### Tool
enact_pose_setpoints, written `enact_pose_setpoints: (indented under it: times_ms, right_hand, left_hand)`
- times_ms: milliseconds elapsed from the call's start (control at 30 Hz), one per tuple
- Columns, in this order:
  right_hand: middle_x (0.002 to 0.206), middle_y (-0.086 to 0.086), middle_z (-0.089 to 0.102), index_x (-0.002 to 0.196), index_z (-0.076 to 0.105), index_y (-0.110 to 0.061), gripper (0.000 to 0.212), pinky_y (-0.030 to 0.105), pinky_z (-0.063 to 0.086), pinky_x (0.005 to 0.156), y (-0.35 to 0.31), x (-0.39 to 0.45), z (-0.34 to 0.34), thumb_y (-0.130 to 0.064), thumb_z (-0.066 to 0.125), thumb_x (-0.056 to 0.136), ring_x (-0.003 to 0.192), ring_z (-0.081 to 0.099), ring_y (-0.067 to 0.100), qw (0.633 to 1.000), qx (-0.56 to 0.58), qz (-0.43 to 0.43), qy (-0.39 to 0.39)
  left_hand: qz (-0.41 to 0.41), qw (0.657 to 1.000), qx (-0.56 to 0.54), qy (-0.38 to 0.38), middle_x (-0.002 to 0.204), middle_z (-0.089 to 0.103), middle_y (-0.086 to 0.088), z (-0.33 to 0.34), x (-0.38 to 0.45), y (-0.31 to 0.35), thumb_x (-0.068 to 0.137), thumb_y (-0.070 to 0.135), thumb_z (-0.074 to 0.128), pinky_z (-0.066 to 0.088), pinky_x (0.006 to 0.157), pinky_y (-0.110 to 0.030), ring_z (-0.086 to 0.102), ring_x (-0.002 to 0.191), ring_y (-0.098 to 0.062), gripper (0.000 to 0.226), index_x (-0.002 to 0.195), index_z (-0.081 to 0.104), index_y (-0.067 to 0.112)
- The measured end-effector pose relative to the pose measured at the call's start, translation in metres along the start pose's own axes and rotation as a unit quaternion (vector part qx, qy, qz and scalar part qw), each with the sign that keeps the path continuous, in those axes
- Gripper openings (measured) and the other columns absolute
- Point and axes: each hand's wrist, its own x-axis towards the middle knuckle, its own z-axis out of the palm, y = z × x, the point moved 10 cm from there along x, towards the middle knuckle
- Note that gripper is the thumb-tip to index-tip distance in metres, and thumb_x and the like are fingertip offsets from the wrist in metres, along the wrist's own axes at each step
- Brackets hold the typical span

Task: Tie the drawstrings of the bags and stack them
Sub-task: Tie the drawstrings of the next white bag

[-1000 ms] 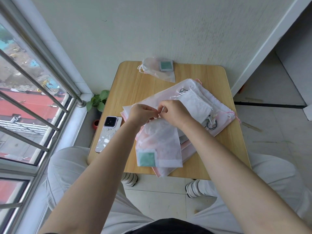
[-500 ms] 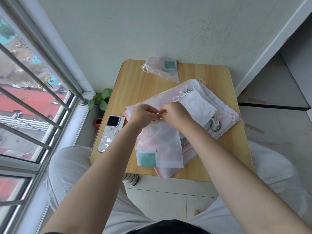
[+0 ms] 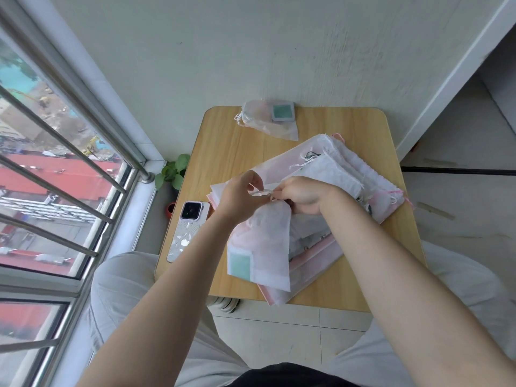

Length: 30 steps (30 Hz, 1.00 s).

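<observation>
At frame centre, my left hand (image 3: 242, 195) and right hand (image 3: 300, 194) pinch the drawstring (image 3: 260, 193) — now drawn out into a loop — cinching the bag (image 3: 261, 241) atop the pile (image 3: 349, 174); knot nearly formed.

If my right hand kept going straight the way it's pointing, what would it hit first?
Probably the left hand: the right hand points leftward at it across the short drawstring loop they pinch between them.

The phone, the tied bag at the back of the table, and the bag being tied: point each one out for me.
phone (image 3: 187, 231), head view, middle of its patterned back.
tied bag (image 3: 266, 120), head view, translucent body.
bag being tied (image 3: 261, 241), head view, white front panel.
</observation>
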Motion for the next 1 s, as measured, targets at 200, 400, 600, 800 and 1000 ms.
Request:
enact_pose_setpoints:
  times_ms: [200,400,600,800,1000]
  right_hand:
    - [0.07,0.002,0.07,0.088,0.066,-0.003,0.016,0.022,0.053,0.06,-0.003,-0.008,0.003,0.0,0.052,0.096,0.063,0.067,0.011,0.998,0.053,-0.003,-0.014]
    - [0.081,0.007,0.067,0.103,0.067,0.002,0.015,0.026,0.049,0.072,0.002,-0.008,0.001,-0.002,0.064,0.089,0.074,0.062,0.017,0.998,0.06,0.002,0.023]
    - [0.091,0.008,0.068,0.113,0.065,0.006,0.024,0.025,0.053,0.078,0.004,-0.014,-0.004,-0.002,0.063,0.091,0.08,0.064,0.016,0.995,0.091,-0.015,0.024]
    - [0.077,0.01,0.064,0.084,0.068,-0.001,0.005,0.03,0.056,0.075,0.005,-0.015,-0.043,0.003,0.067,0.087,0.067,0.06,0.017,0.983,0.013,-0.037,0.179]
    - [0.074,0.006,0.064,0.073,0.066,-0.011,0.017,0.028,0.054,0.072,-0.001,-0.017,-0.057,-0.005,0.066,0.09,0.071,0.06,0.017,0.952,-0.134,-0.062,0.268]
  left_hand:
    - [0.009,0.998,0.058,-0.008,0.095,0.053,0.002,-0.007,-0.006,0.011,0.076,0.023,0.078,0.034,0.063,-0.005,0.049,0.078,-0.004,0.01,0.082,0.074,0.029]
    - [-0.035,0.997,0.067,-0.025,0.077,0.066,0.009,-0.004,-0.009,0.009,0.073,0.041,0.083,0.045,0.056,-0.015,0.06,0.07,-0.007,0.025,0.08,0.073,0.02]
    - [-0.015,0.992,0.12,-0.043,0.081,0.066,0.006,0.002,-0.007,0.016,0.086,0.033,0.073,0.048,0.063,-0.023,0.06,0.075,-0.012,0.019,0.087,0.073,0.014]
    - [-0.024,0.979,0.174,-0.101,0.072,0.055,-0.016,0.01,-0.009,0.008,0.093,0.02,0.052,0.038,0.059,-0.033,0.045,0.064,-0.02,0.028,0.07,0.057,0.005]
    - [-0.04,0.962,0.221,-0.157,0.069,0.046,-0.008,0.014,-0.016,-0.009,0.094,0.02,0.05,0.031,0.054,-0.028,0.038,0.06,-0.019,0.028,0.069,0.044,0.007]
